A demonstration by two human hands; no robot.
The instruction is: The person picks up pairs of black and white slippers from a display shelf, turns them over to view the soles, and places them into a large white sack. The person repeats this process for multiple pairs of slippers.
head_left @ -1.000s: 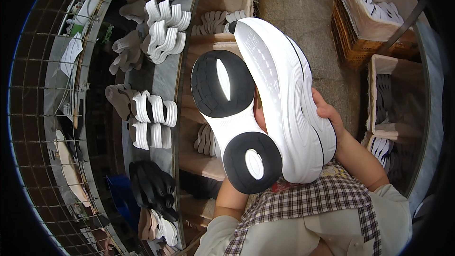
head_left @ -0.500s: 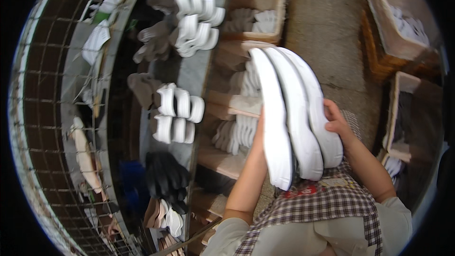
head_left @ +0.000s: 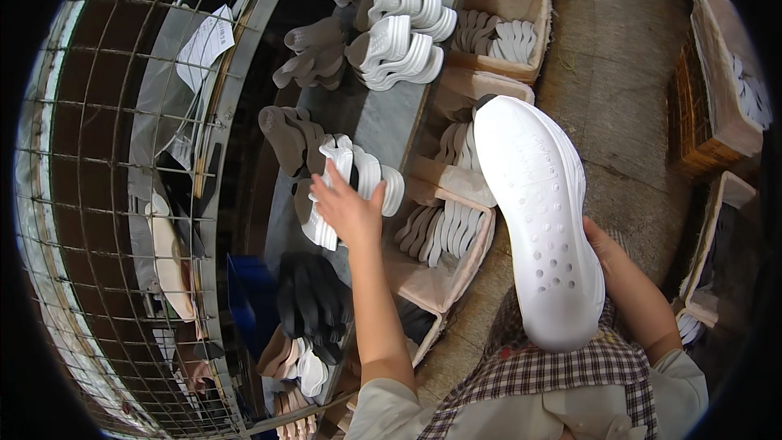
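A stack of white shoe soles [head_left: 529,195] is in my right hand [head_left: 599,244], which grips it from the right side in front of my body. The top sole shows its dimpled face, and its heel end points down toward me. Over on the grey shelf [head_left: 391,118], my left hand [head_left: 350,208] reaches onto a group of white soles [head_left: 393,192] standing on edge. Its fingers are spread across the nearest ones, seemingly touching them. Grey-brown soles [head_left: 283,140] lie just behind that group.
More white soles [head_left: 399,41] and a pile of black soles [head_left: 305,301] rest along the shelf. Lined baskets of soles [head_left: 489,236] stand beside it. A wire mesh [head_left: 106,195] rises at the left. Orange crates [head_left: 692,106] with liners line the right side of the aisle floor [head_left: 599,90].
My left hand has let go of the held stack and moved left to the shelf soles. The stack, now in my right hand alone, has turned so its top sole's face shows.
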